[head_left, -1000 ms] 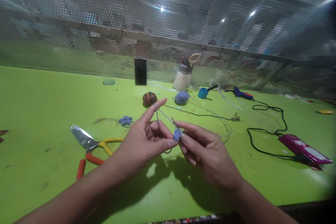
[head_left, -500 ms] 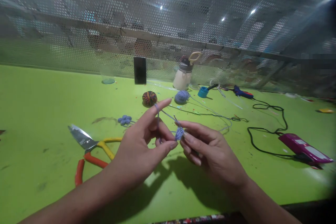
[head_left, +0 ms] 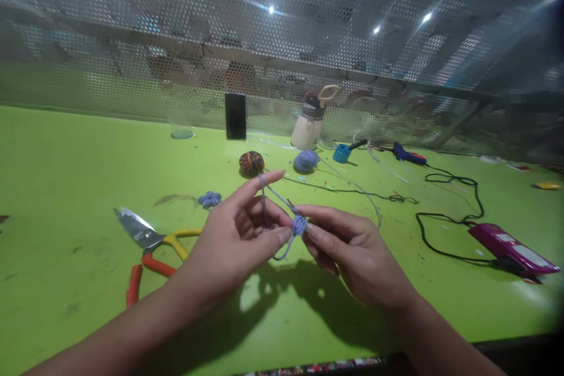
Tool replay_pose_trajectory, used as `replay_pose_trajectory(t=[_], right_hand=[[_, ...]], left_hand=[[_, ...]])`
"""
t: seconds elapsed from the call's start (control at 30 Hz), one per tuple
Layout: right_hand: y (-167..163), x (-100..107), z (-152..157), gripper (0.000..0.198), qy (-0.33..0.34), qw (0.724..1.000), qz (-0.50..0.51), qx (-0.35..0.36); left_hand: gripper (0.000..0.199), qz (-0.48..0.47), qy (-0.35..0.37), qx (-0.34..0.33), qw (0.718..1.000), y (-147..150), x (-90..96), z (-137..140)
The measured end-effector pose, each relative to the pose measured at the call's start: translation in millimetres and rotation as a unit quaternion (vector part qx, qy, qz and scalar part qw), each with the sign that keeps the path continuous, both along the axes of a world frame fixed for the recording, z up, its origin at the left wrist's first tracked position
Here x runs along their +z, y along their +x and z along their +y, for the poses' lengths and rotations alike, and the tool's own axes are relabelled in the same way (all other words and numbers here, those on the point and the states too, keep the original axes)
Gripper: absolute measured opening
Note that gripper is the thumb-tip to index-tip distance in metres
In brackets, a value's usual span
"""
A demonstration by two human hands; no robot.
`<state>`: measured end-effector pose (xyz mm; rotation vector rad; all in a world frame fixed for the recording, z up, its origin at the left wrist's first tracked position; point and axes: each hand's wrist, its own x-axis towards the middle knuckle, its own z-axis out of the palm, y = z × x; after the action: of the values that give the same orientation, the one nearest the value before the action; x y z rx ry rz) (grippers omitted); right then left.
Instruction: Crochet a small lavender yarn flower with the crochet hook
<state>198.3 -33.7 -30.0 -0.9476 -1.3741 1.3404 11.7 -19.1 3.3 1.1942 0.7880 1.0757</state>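
1. Room: grey perforated mesh screen [head_left: 198, 29] across the back, bright lamps showing on it; bright green tabletop [head_left: 66, 170], scuffed and specked with scraps.
2. Scissors [head_left: 154, 239], blades open, one yellow and one orange handle; partly covered by the left hand and forearm.
3. Clear cup [head_left: 182, 129], near the screen.
4. Blue crocheted flower [head_left: 210, 199], lying just beside the left hand.
5. Dark flat slab [head_left: 235, 116], upright.
6. Left hand [head_left: 240, 229]: forefinger extended with blue yarn over it, thumb and another finger pinching the crocheted piece.
7. Multicoloured yarn ball [head_left: 251, 164], beyond that forefinger.
8. Blue crocheted piece [head_left: 299, 225], between both hands' fingertips above the table; thin hook [head_left: 289, 203] protruding at its top.
9. Blue yarn ball [head_left: 305, 161], before a pale bottle [head_left: 307, 131].
10. Teal roll [head_left: 342, 153].
11. Right hand [head_left: 352, 247]: fingers closed narrowly on the piece's right edge.
12. Blue glue gun [head_left: 409, 154], corded.
13. Magenta box [head_left: 506, 245], black cable attached.
14. Yellow object [head_left: 547, 186], far right, indistinct.
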Motion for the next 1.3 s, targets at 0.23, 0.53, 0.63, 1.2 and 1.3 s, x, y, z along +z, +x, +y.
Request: replay_pose_trajectory(t=[0.23, 0.53, 0.63, 1.2, 1.3], right_hand=[[0, 0, -1, 0.025, 0.031, 0.999, -0.035, -0.005], [1, 2, -4, 0.025, 0.048, 0.997, -0.059, -0.028], [1, 3, -4, 0.026, 0.036, 0.997, -0.058, -0.027], [-8, 16, -3, 0.008, -0.039, 0.999, 0.000, -0.001], [-6, 16, -2, 0.012, -0.075, 0.996, 0.025, 0.027]], left_hand=[[0.070, 0.019, 0.006, -0.023, 1.000, -1, -6.0, 6], [0.064, 0.019, 0.008, -0.005, 1.000, -2, -3.4, 5], [0.058, 0.030, 0.011, -0.006, 0.999, -2, -4.8, 5], [0.063, -0.041, -0.041, -0.054, 0.997, -1, -6.7, 7], [0.066, -0.065, -0.077, -0.093, 0.991, -3, -5.5, 9]])
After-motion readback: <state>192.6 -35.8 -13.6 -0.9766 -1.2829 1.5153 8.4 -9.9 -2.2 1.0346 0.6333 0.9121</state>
